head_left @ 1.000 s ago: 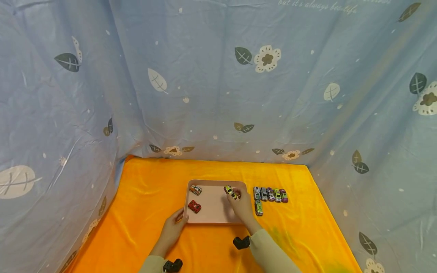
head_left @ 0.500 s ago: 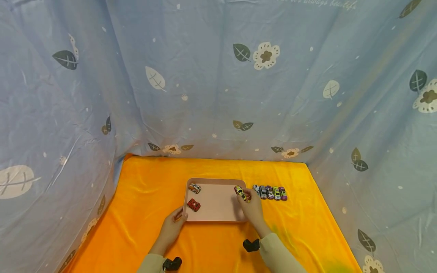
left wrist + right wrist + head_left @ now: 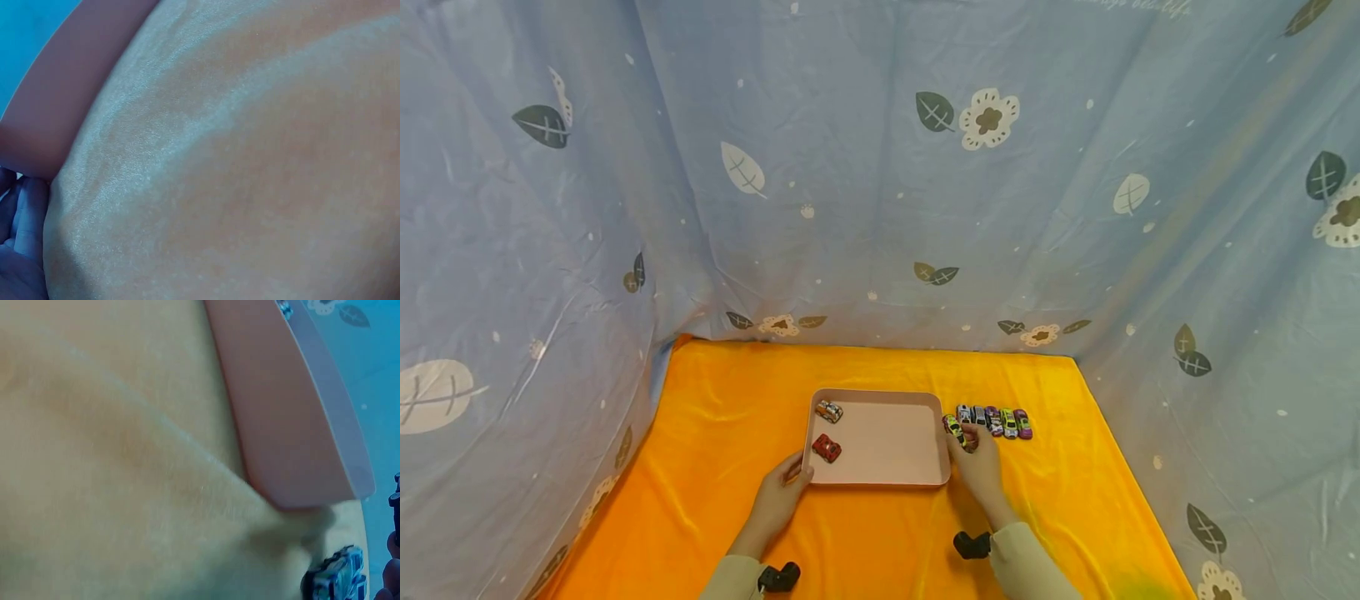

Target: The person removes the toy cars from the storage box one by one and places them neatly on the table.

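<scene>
From the head view, your right hand (image 3: 977,467) pinches a small yellow toy car (image 3: 955,429) just past the right rim of the pink tray (image 3: 880,479), at the left end of the row of parked cars (image 3: 996,422) on the orange cloth (image 3: 737,417). Your left hand (image 3: 778,498) rests at the near left corner of the tray, thumb on the rim and fingers out of sight below, so I cannot tell how tightly it grips. The risk, as I judge it, is a crowded landing: the yellow car hangs so near the first car of the row that a careless set-down could knock that one askew and disturb the rest, and the soft, rippled cloth could let a car roll or tip. A red car (image 3: 826,448) and an orange-and-white car (image 3: 829,411) lie at the left side of the tray; if your left hand shifts the tray, they may slide. In the left wrist view you see little beyond the tray's pink underside (image 3: 56,112) and blurred cloth, with fingertips (image 3: 22,219) at the lower left edge. In the right wrist view the tray's side wall (image 3: 294,425) stands over folded cloth, and a car (image 3: 337,575) shows at the bottom right. Around you, the cloth covers the whole surface, and blue curtains (image 3: 880,167) printed with leaves and flowers close it in on three sides.
</scene>
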`<action>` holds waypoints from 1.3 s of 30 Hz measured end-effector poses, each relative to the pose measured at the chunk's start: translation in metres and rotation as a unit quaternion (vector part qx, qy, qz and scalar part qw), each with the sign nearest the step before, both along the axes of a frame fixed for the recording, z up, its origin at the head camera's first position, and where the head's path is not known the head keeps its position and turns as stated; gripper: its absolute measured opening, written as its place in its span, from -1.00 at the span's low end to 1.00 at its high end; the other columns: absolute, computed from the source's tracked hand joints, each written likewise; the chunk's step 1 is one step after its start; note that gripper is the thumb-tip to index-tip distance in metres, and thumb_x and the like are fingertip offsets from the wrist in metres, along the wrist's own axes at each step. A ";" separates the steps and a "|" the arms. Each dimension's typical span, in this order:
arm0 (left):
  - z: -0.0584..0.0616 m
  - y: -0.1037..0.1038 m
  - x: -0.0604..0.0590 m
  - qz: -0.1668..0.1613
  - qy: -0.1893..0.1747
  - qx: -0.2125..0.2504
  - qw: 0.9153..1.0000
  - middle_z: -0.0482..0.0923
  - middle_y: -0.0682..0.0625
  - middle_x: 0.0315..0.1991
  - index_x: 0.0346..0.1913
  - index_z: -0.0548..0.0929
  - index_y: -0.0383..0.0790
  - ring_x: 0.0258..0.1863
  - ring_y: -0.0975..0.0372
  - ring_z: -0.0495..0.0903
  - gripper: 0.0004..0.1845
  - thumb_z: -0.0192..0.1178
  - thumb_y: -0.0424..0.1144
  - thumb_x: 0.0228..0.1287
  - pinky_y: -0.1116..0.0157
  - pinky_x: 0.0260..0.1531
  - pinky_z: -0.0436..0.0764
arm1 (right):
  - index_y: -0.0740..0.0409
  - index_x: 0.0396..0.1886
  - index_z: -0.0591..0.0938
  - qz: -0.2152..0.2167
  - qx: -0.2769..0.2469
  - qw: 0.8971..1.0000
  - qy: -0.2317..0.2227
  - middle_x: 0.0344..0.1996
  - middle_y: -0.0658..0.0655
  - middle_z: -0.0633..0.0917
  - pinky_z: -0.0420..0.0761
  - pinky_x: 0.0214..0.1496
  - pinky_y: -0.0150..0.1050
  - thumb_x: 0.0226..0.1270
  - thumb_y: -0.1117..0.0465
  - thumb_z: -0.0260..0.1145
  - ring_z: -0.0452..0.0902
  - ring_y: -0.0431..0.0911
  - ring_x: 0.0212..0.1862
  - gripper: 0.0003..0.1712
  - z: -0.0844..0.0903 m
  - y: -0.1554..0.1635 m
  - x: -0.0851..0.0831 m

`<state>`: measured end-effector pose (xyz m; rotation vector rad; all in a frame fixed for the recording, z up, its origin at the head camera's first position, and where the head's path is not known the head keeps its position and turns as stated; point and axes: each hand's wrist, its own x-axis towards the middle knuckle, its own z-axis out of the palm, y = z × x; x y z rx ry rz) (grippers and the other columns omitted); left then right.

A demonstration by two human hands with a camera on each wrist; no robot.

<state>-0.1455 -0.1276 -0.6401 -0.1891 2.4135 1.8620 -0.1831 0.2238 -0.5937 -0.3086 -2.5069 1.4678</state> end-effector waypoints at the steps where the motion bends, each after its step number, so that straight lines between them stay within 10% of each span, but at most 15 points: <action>1: 0.000 0.000 0.000 0.001 -0.001 0.001 1.000 0.50 -0.16 0.22 0.37 0.44 -0.16 0.27 -0.04 0.38 -0.44 0.19 -0.04 0.37 -0.02 0.18 0.44 | 0.28 0.04 0.56 -0.004 0.000 1.000 -0.001 -0.19 0.21 0.55 0.48 -0.10 -0.15 0.28 0.12 0.39 0.43 0.01 -0.17 -0.56 -0.001 0.002 0.001; 39: 0.003 0.002 -0.001 0.007 -0.008 0.005 1.000 0.51 -0.14 0.21 0.37 0.43 -0.16 0.28 -0.03 0.37 -0.45 0.18 -0.07 0.39 0.00 0.18 0.45 | 0.33 0.20 0.36 -0.096 -0.078 0.988 -0.090 0.02 0.30 0.42 0.37 0.04 -0.02 0.40 -0.10 0.21 0.30 0.10 -0.03 -0.34 -0.039 0.046 0.014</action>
